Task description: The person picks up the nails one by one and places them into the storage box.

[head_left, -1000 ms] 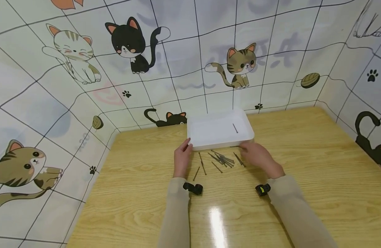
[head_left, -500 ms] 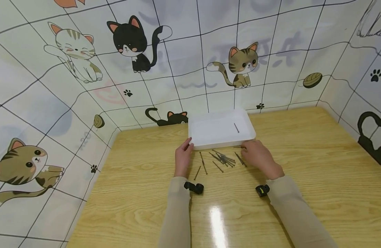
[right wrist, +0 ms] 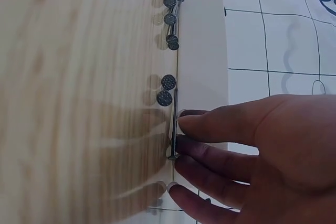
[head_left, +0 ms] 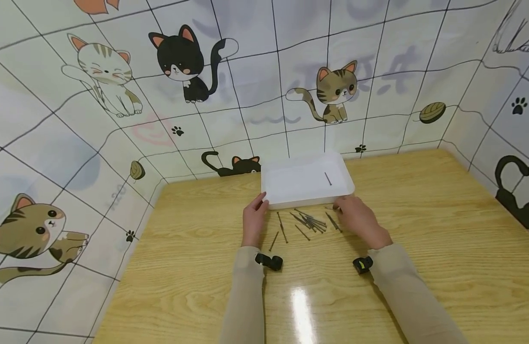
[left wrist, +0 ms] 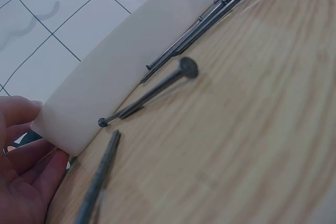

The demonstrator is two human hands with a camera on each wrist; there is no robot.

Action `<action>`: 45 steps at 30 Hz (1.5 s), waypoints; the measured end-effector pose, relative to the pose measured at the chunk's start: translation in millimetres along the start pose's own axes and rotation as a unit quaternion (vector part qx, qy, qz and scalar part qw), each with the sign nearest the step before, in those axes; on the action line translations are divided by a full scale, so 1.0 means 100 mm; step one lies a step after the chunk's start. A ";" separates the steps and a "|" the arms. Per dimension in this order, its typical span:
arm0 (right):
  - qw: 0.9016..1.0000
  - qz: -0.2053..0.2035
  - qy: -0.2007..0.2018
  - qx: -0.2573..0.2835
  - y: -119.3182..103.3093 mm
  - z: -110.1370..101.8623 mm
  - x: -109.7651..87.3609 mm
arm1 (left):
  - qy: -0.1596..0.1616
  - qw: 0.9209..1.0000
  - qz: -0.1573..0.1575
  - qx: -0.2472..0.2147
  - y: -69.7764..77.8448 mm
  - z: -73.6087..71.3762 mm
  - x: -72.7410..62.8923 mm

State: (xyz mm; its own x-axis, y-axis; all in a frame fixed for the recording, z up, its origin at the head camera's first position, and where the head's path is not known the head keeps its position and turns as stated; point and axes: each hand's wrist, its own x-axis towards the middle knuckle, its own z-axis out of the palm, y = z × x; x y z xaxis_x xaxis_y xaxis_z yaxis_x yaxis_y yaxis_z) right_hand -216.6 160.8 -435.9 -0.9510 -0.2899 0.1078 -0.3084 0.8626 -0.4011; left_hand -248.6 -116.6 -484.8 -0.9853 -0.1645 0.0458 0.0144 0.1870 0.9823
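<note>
A: How'd the bkgd look?
B: Back wall [head_left: 255,86] was white w/ thin blk gridlines; cartoon prints on it incl. a blk-and-white cat [head_left: 180,59] & a brown tabby [head_left: 336,88].
A: Sides?
B: Left wall [head_left: 27,129] & right wall [head_left: 498,138] had the same grid, w/ a dark paw print [head_left: 519,105] on the right.
A: Furn.?
B: Light wood-grain desk [head_left: 182,267], far edge ran along the back wall.
A: Light?
B: Bright glare streak [head_left: 302,313] showed on the desk's near part.

Wooden table [head_left: 195,267] with 1 tray [head_left: 296,202] and loose nails [head_left: 310,221]
The white tray rests flat; nails lie in front, several bunched, others apart.
</note>
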 end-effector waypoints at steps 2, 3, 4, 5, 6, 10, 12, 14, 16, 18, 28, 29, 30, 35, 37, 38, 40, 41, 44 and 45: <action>1.000 0.009 -0.011 0.006 0.00 0.00 -0.01 | 0.002 1.000 0.000 0.003 0.00 0.00 -0.01; 1.000 0.013 -0.017 0.010 0.00 0.00 -0.01 | 0.003 1.000 0.000 0.003 -0.01 0.00 -0.01; 1.000 0.016 -0.021 0.014 0.00 0.00 -0.02 | 0.004 1.000 0.001 0.002 -0.01 0.00 -0.01; 0.999 0.017 -0.024 0.018 0.00 0.00 -0.02 | 0.005 1.000 0.003 0.001 -0.01 0.00 -0.01; 0.999 0.018 -0.025 0.020 0.00 -0.01 -0.02 | 0.006 1.000 0.003 0.001 -0.01 0.00 -0.01; 0.999 0.021 -0.028 0.026 -0.01 -0.02 -0.03 | 0.004 1.000 0.006 0.000 -0.01 0.00 -0.01; 0.999 0.025 -0.032 0.025 -0.02 -0.02 -0.03 | 0.003 1.000 0.004 0.002 -0.01 0.01 0.00; 0.999 0.029 -0.036 0.023 -0.02 -0.02 -0.03 | 0.001 1.000 0.003 0.003 -0.01 0.01 0.00; 0.998 0.033 -0.042 0.022 -0.02 -0.02 -0.03 | 0.002 1.000 0.002 0.005 -0.01 0.01 0.00; 0.998 0.038 -0.049 0.021 -0.02 -0.02 -0.03 | 0.002 1.000 0.002 0.005 -0.01 0.01 0.00; 0.996 0.060 -0.063 0.010 -0.02 -0.06 -0.05 | -0.004 1.000 0.011 0.005 -0.02 0.01 0.01; 0.996 0.061 -0.064 0.009 -0.02 -0.06 -0.05 | -0.005 1.000 0.010 0.005 -0.02 0.01 0.01; 0.996 0.061 -0.064 0.008 -0.01 -0.07 -0.05 | -0.005 1.000 0.008 0.006 -0.02 0.01 0.01; 0.996 0.056 -0.069 0.005 0.02 -0.09 -0.04 | -0.003 1.000 0.006 0.008 -0.02 0.01 0.02; 0.995 0.053 -0.078 0.017 0.03 -0.12 -0.04 | 0.000 1.000 0.011 0.009 -0.03 0.01 0.02; 0.995 0.052 -0.085 0.026 0.03 -0.13 -0.04 | 0.002 1.000 0.015 0.013 -0.03 0.01 0.03; 0.993 0.044 -0.098 0.042 0.03 -0.15 -0.04 | 0.003 1.000 0.017 0.017 -0.04 0.02 0.04; 0.993 0.042 -0.103 0.051 0.04 -0.16 -0.04 | 0.003 1.000 0.018 0.017 -0.05 0.02 0.04; 0.991 0.035 -0.112 0.067 0.05 -0.15 -0.04 | 0.000 1.000 0.019 0.006 -0.05 0.02 0.04; 0.990 0.032 -0.114 0.073 0.06 -0.15 -0.04 | -0.002 1.000 0.017 -0.001 -0.04 0.02 0.04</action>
State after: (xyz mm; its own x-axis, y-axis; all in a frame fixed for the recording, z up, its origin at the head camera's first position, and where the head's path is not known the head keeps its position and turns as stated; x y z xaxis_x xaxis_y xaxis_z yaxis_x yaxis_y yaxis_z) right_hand -214.9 173.0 -425.0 -0.9337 -0.3360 -0.1238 -0.2244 0.8185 -0.5289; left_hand -252.7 -116.4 -489.0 -0.9849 -0.1548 0.0775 0.0471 0.1912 0.9804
